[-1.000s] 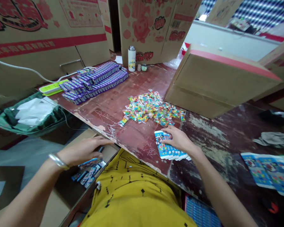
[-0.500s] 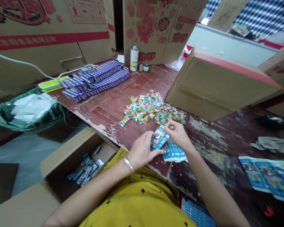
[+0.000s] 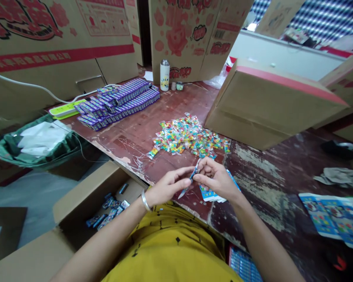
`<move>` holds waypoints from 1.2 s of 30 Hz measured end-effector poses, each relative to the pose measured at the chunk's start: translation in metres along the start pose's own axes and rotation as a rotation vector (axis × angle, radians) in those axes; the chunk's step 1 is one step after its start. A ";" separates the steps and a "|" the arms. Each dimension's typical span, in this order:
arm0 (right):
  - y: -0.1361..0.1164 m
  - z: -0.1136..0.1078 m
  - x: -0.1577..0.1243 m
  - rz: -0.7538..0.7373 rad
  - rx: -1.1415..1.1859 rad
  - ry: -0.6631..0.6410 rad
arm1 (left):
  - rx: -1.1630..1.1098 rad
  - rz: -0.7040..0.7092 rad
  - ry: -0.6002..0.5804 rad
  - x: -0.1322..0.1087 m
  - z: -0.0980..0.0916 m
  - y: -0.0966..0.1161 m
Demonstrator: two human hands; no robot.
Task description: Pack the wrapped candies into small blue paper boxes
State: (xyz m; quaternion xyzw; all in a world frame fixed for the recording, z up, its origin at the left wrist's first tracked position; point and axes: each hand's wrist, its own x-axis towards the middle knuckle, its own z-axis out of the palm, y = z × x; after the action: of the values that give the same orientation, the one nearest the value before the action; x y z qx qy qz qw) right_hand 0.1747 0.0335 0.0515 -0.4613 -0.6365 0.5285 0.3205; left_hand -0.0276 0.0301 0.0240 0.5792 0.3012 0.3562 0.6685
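Between my two hands is a flat blue printed carton, turned edge-on. My left hand pinches it from the left, thumb in front and fingers behind. On its upper right side the fingers and thumb of my right hand close on it. Under and beside my right hand lies a fanned stack of flat blue cartons, partly covered by that hand. Just beyond my hands spreads a pile of small clear packets of colourful candy.
Rows of purple boxes stand at the back left, near a white flask. An open carton holding small blue boxes sits below the table's left edge. A large cardboard box and more flat blue cartons are on the right.
The blue carton has turned from face-up to edge-on between my hands. My left hand has shifted left and down; my right hand has come lower, over the stack.
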 end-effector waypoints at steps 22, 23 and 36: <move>0.032 0.046 0.007 -0.253 -0.014 0.584 | -0.025 0.130 0.300 0.004 0.009 -0.013; 0.033 0.044 0.007 -0.251 -0.025 0.571 | -0.040 0.119 0.268 0.004 0.007 -0.012; 0.016 0.033 0.016 -0.289 0.175 0.429 | -0.186 0.093 0.329 0.003 0.012 -0.013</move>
State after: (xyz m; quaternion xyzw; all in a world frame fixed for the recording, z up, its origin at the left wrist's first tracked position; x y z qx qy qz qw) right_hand 0.1437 0.0358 0.0269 -0.4378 -0.5651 0.4204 0.5588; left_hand -0.0144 0.0247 0.0131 0.4623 0.3454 0.5027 0.6436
